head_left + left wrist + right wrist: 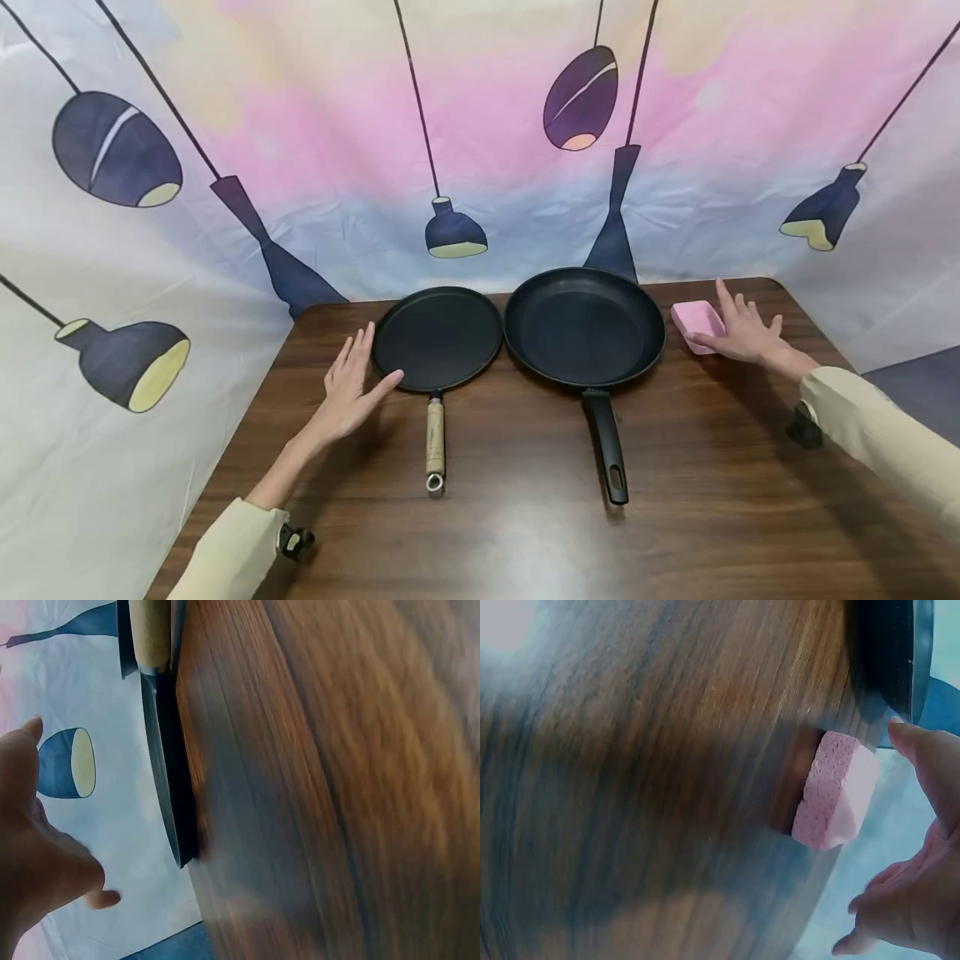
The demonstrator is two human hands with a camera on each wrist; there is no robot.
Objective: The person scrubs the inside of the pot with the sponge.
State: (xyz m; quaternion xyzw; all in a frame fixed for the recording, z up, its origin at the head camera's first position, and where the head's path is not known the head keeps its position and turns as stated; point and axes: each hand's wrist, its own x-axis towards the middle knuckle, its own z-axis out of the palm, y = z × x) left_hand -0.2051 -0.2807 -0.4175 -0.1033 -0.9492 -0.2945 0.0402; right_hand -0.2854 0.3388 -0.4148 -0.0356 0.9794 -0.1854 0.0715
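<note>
A flat black griddle pan (438, 337) with a pale wooden handle (435, 437) lies on the table. Beside it on the right sits a deeper black frying pan (585, 329), its black handle (606, 446) pointing toward me. My left hand (348, 387), fingers spread, hovers by the griddle pan's left edge; contact cannot be told. The right hand (742, 332) is spread out at a pink sponge (696, 321) near the back right. In the right wrist view the sponge (835, 791) rests on the table with a gap between it and the fingers.
The brown wooden table (517, 517) has its back edge against a hanging cloth (315, 125) printed with dark lamps. Both pans stand close to that back edge, their rims nearly touching. A dark band sits on each sleeve cuff.
</note>
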